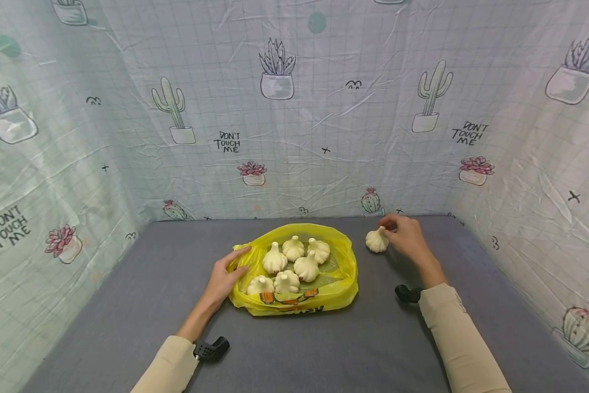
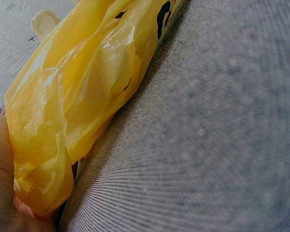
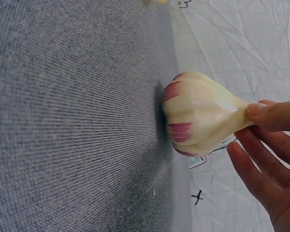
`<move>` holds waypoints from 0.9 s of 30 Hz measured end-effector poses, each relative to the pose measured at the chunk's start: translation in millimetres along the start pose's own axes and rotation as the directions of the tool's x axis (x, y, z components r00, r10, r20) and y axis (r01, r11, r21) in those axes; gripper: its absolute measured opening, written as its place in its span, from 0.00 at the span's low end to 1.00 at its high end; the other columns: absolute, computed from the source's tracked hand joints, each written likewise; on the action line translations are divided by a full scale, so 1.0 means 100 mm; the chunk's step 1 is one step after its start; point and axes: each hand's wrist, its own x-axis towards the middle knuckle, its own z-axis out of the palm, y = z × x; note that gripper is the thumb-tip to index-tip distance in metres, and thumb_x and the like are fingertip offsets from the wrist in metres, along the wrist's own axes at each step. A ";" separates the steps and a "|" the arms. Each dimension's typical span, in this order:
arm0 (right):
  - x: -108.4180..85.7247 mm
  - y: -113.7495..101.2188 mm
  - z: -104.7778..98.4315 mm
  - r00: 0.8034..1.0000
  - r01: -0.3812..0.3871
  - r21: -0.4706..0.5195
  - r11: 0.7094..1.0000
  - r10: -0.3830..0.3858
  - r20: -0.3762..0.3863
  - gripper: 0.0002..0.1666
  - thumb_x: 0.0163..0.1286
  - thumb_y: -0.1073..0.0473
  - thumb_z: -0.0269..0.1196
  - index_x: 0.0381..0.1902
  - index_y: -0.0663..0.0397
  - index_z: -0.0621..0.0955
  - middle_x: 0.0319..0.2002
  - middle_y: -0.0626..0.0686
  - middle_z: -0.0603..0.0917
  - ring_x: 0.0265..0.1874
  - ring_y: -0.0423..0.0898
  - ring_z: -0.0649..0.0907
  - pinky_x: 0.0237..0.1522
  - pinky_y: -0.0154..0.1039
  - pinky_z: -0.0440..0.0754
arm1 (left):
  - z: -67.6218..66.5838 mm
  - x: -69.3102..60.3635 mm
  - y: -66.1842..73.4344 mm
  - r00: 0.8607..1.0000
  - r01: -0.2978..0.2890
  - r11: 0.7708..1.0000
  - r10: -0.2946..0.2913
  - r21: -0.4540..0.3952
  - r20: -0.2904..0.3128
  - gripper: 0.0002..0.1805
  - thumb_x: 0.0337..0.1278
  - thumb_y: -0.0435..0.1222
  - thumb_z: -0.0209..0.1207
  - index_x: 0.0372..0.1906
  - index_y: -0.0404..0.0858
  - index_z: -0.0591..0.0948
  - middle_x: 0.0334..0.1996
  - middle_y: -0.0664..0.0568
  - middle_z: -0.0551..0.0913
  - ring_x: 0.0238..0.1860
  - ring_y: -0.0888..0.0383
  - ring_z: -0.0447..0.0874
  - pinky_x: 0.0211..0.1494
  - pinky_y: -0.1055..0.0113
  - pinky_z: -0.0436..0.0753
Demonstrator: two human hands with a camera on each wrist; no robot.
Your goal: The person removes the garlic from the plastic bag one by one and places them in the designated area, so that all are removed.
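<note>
A yellow plastic bag (image 1: 343, 278) lies with its mouth wide, and several white garlic bulbs (image 1: 306, 266) sit inside it. At its left side my left hand (image 1: 221, 278) holds the rim, the plastic between thumb and fingers. The left wrist view shows the bag's crumpled side (image 2: 53, 121) beside part of that hand. To the right of the bag, my right hand (image 1: 406, 237) pinches a single garlic bulb (image 3: 198, 113) by its stem with thumb and fingertips. That bulb has purple streaks near its base, which is at the table surface.
A grey cloth-covered table (image 1: 166, 305) lies under everything. Behind it and along both sides hangs a pale curtain (image 1: 304, 131) printed with cacti and lettering. A black wrist device (image 1: 210, 348) is on the left arm, another (image 1: 407, 293) on the right.
</note>
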 end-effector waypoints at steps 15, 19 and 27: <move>-0.02 0.01 -0.02 1.000 0.004 0.022 1.000 -0.004 0.006 0.11 0.70 0.64 0.68 0.48 0.62 0.87 0.45 0.63 0.90 0.48 0.64 0.88 0.49 0.61 0.85 | 0.00 0.01 -0.01 1.000 0.007 1.000 -0.006 0.021 -0.010 0.27 0.71 0.31 0.59 0.72 0.43 0.76 0.74 0.46 0.74 0.80 0.45 0.61 0.80 0.43 0.63; -0.03 0.00 -0.05 1.000 0.004 0.039 0.999 -0.004 0.003 0.10 0.70 0.64 0.68 0.47 0.61 0.87 0.45 0.63 0.90 0.48 0.64 0.88 0.48 0.61 0.85 | 0.00 0.01 -0.01 1.000 0.001 1.000 -0.001 0.006 -0.004 0.26 0.71 0.31 0.60 0.72 0.42 0.77 0.74 0.46 0.74 0.80 0.45 0.61 0.80 0.44 0.63; -0.03 0.00 -0.07 1.000 -0.016 0.041 0.999 0.016 0.005 0.12 0.72 0.63 0.67 0.50 0.62 0.87 0.47 0.63 0.90 0.50 0.63 0.87 0.47 0.60 0.85 | -0.01 0.01 0.00 1.000 -0.009 1.000 0.009 -0.008 -0.002 0.27 0.70 0.30 0.60 0.72 0.42 0.77 0.74 0.45 0.74 0.80 0.45 0.62 0.78 0.43 0.65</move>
